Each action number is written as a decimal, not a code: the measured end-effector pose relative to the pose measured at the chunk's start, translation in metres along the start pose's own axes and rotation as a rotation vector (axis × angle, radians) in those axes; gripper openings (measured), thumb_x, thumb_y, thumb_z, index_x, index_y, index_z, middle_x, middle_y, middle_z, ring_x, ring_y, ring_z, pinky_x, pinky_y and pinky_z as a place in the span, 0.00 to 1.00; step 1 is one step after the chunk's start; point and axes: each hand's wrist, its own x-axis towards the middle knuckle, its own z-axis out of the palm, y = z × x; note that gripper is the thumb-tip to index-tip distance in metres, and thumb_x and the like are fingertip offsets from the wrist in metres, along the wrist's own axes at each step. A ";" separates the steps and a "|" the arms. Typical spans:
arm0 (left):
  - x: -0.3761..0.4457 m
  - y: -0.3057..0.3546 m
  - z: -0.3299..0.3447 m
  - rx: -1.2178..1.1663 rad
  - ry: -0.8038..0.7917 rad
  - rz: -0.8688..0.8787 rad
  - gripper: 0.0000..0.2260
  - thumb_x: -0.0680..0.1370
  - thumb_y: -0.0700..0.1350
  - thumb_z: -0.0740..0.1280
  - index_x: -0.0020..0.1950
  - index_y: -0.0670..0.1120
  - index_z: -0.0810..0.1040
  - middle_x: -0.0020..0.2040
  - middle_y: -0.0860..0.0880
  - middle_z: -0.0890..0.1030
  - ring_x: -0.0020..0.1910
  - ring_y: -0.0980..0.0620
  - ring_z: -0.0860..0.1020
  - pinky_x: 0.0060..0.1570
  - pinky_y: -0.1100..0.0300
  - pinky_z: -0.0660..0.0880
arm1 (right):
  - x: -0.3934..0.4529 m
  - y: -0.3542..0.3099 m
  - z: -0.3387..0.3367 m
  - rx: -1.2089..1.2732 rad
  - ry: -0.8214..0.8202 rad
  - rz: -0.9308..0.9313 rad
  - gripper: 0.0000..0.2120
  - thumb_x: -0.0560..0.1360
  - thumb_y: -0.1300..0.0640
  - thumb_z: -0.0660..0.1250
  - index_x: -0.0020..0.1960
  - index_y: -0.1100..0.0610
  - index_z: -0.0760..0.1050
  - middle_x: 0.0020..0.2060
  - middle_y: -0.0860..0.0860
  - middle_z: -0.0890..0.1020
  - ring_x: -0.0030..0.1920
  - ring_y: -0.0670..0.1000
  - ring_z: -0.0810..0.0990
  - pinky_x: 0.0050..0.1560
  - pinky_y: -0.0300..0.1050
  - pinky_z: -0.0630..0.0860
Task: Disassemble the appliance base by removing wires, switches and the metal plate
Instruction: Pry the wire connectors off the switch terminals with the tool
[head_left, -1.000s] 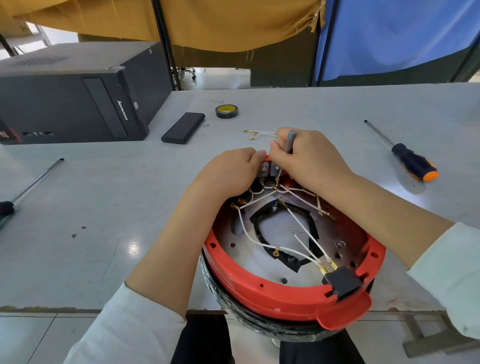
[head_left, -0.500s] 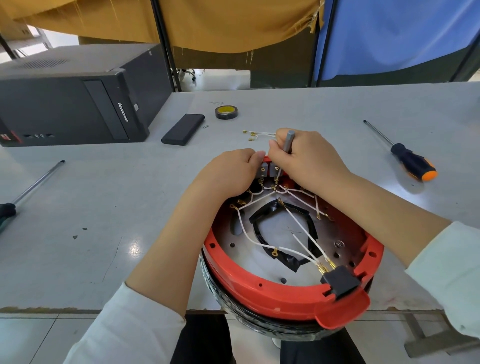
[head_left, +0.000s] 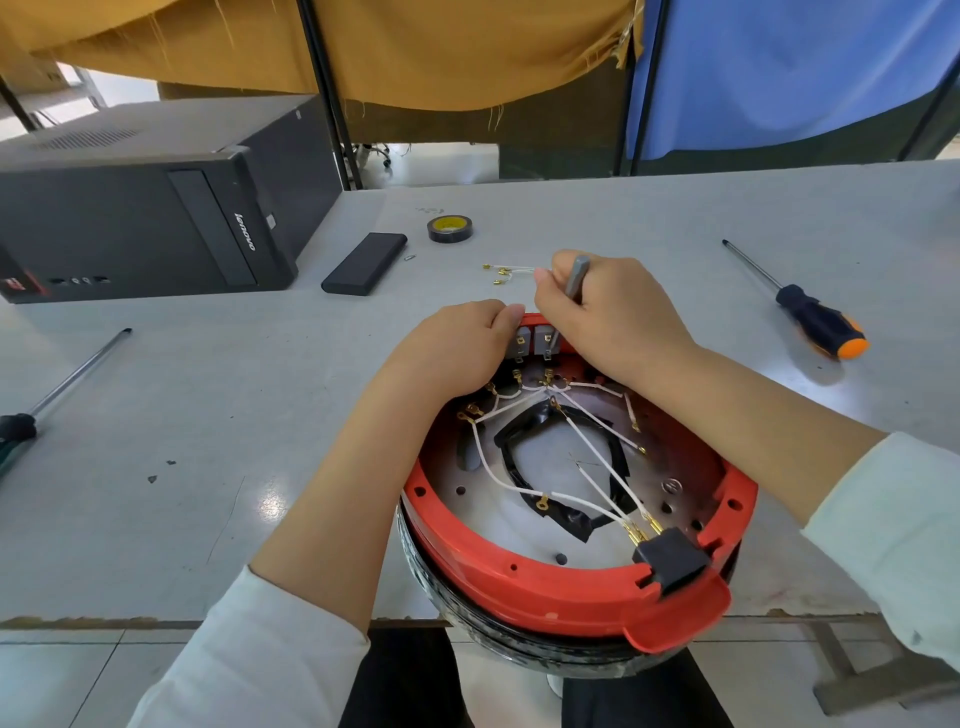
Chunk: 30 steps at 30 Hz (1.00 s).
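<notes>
1. The right hand (head_left: 610, 317) has lifted slightly, so its grey tool (head_left: 575, 275) stands a little higher over the switches (head_left: 535, 340).
2. More of the switches now shows between the two hands.

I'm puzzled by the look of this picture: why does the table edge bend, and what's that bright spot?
Head view: the wide-angle lens bows the table edges; the bright spot left of the left forearm is glare on the tabletop; the orange-tipped screwdriver casts a soft shadow.
</notes>
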 end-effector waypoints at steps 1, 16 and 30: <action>0.000 0.000 0.000 0.001 -0.001 0.000 0.19 0.83 0.55 0.49 0.40 0.48 0.69 0.39 0.49 0.74 0.45 0.47 0.73 0.44 0.55 0.66 | -0.001 -0.001 -0.002 0.028 0.042 -0.020 0.21 0.79 0.51 0.58 0.30 0.50 0.54 0.22 0.47 0.61 0.24 0.47 0.61 0.27 0.43 0.56; 0.002 0.000 -0.004 -0.088 -0.044 -0.012 0.19 0.83 0.55 0.50 0.47 0.45 0.75 0.43 0.48 0.76 0.48 0.47 0.73 0.48 0.56 0.66 | 0.007 -0.001 -0.014 0.207 0.189 0.092 0.16 0.78 0.46 0.63 0.34 0.49 0.65 0.23 0.43 0.70 0.27 0.46 0.72 0.31 0.45 0.69; -0.004 0.003 -0.003 -0.036 -0.017 -0.038 0.21 0.83 0.55 0.49 0.57 0.45 0.76 0.55 0.45 0.78 0.54 0.46 0.74 0.50 0.56 0.66 | -0.027 0.007 -0.039 -0.096 -0.323 0.118 0.09 0.72 0.39 0.66 0.45 0.43 0.77 0.37 0.40 0.82 0.37 0.40 0.78 0.42 0.44 0.74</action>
